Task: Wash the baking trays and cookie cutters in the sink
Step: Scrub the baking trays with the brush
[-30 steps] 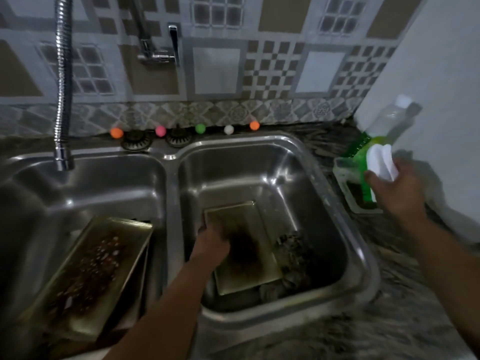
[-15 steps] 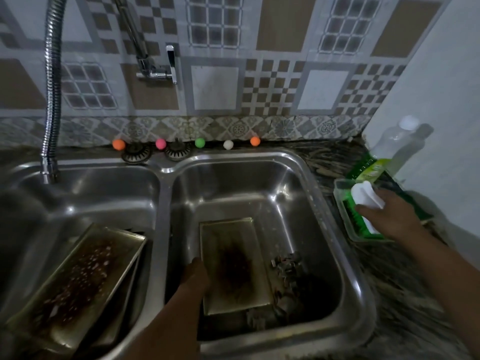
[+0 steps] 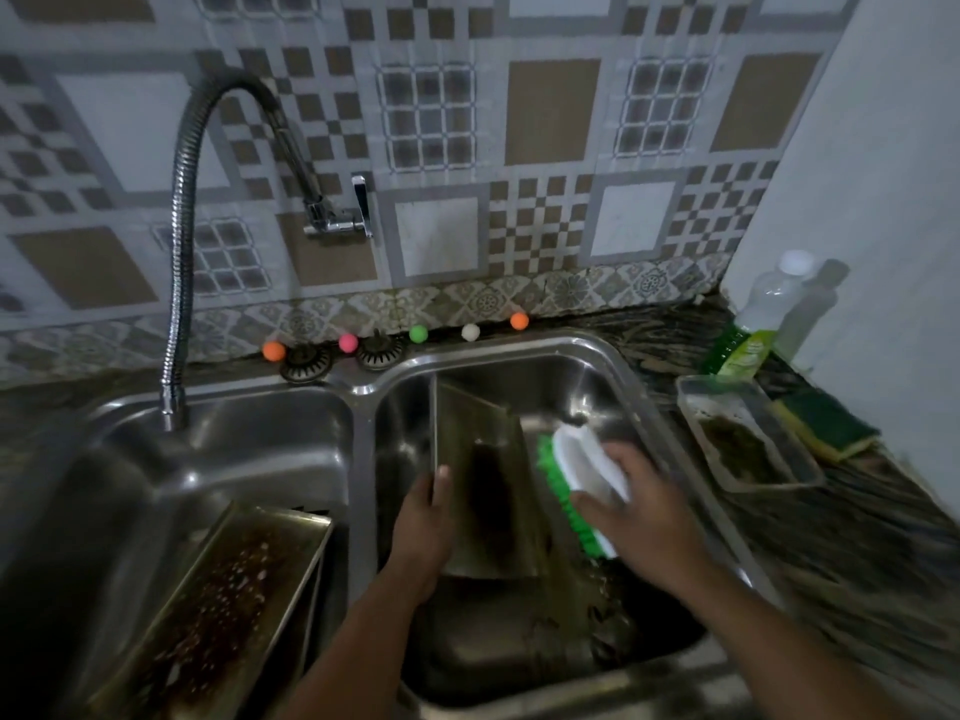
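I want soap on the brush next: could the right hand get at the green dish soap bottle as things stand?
Probably not yet: the right hand grips the brush. The path over the sink rim to the bottle looks open.

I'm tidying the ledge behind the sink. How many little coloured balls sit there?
5, in a row along the back ledge: orange ball, pink ball, green ball, white ball, second orange ball. None looks hidden.

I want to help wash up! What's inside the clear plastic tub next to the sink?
The clear rectangular plastic tub on the counter holds only a dark brownish-green smear on its bottom. What the smear is cannot be told.
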